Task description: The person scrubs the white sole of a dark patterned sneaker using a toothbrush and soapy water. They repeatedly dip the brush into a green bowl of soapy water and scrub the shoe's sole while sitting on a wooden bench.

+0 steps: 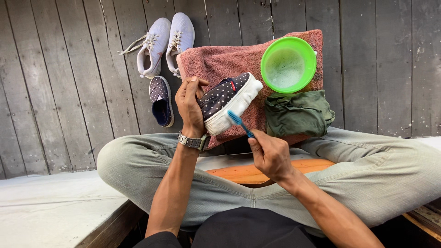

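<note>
Shoe: I see the dotted navy shoe [226, 98] tilted on the pink towel [220, 62], long axis pointing toe upper-right.
Left hand [190, 106]: fingers wrapped around its heel.
Right hand [270, 154]: fingers pinching the blue toothbrush [240, 123], bristles touching the white sole.

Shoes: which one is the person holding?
The dark polka-dot shoe with the white sole, tilted on the pink towel in the left hand. Its twin and two white sneakers lie untouched on the boards.

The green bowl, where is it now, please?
In the head view the green bowl sits upper right on the pink towel, just above the folded green cloth and right of the dotted shoe.
</note>
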